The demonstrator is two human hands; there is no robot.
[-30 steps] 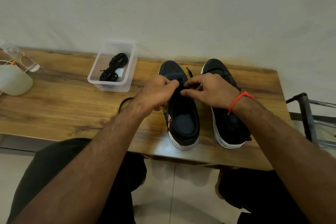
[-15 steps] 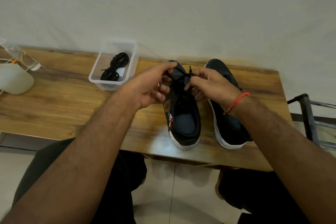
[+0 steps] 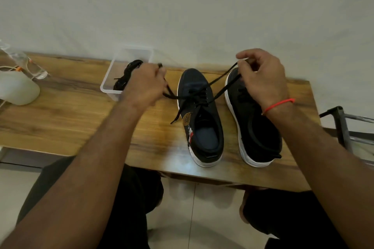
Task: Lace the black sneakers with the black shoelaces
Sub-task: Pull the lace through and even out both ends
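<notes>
Two black sneakers stand side by side near the front edge of the wooden tabletop point(image 3: 60, 111), toes toward the far edge by the wall. The left sneaker point(image 3: 200, 119) carries a black shoelace point(image 3: 218, 81) threaded through its front eyelets, and both strands run out sideways from it, pulled taut.

The left hand point(image 3: 144, 85) is raised over the tabletop just left of that sneaker, fingers curled round one strand; the lace tip pokes out above the knuckles. The right hand point(image 3: 261, 79) hovers over the toe of the right sneaker point(image 3: 255, 127), pinching the other strand between thumb and fingers, with a red thread bracelet point(image 3: 278, 104) on its wrist. A short loose lace end hangs over the left sneaker's outer side and touches the wood.

On that side sits a gold hexagonal emblem point(image 3: 186, 119) above a small red and white mark; any lettering in them is too small to read.

Behind the left hand, by the far edge, a clear plastic box point(image 3: 121, 60) holds a coiled spare shoelace point(image 3: 126, 76). A pale rounded object point(image 3: 17, 89) sits at the left end of the tabletop.
</notes>
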